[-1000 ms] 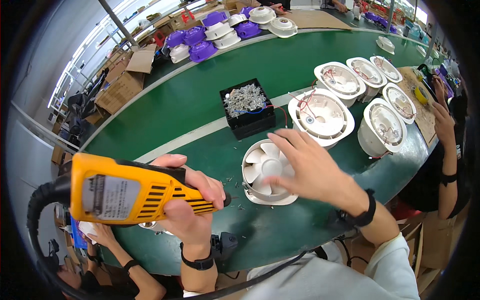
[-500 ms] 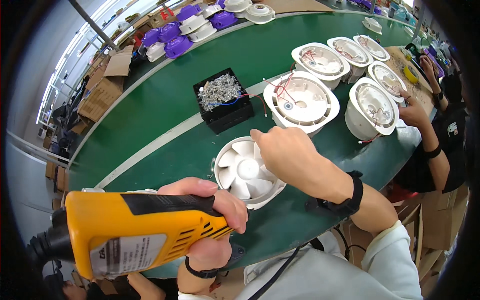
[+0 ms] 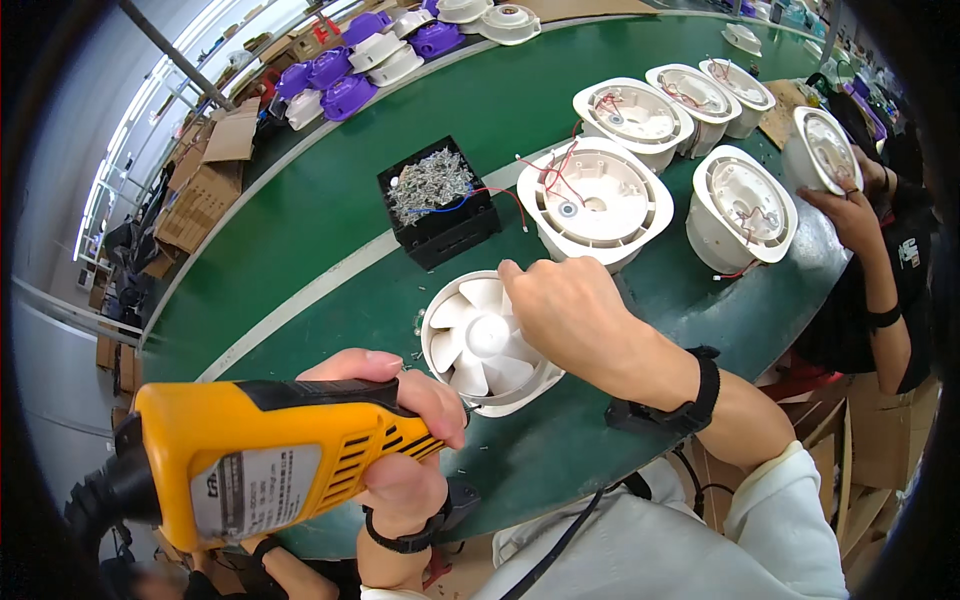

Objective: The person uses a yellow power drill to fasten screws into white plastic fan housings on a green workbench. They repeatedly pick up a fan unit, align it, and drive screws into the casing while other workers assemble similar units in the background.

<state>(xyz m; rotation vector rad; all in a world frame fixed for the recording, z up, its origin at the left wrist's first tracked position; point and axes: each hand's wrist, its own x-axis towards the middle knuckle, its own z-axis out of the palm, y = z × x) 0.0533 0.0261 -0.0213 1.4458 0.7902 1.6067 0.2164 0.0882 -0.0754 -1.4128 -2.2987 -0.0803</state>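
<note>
My left hand (image 3: 415, 420) is wrapped round a yellow and black electric screwdriver (image 3: 240, 465), which lies across the lower left with its cable end toward me. Its front end is hidden by my hand. Ahead of it, a round white fan housing (image 3: 432, 375) with a white bladed fan (image 3: 487, 336) inside rests on the green table. My right hand (image 3: 565, 310) is curled over the housing's right rim, closed, with its fingertips hidden beneath it. Behind the fan stands a black box (image 3: 440, 235) full of small screws (image 3: 432, 187); a red and blue wire lies on top.
Several white housings (image 3: 600, 195) with red wires stand at the right of the green table (image 3: 300, 250). A co-worker's hand (image 3: 850, 215) holds another white housing (image 3: 825, 150). Purple and white covers (image 3: 348, 97) are piled beyond the far edge. Cardboard boxes (image 3: 190, 205) stand at left.
The co-worker has picked up one white housing and moved it right. My left hand and the screwdriver have shifted slightly. My right hand stays at the fan housing's rim.
</note>
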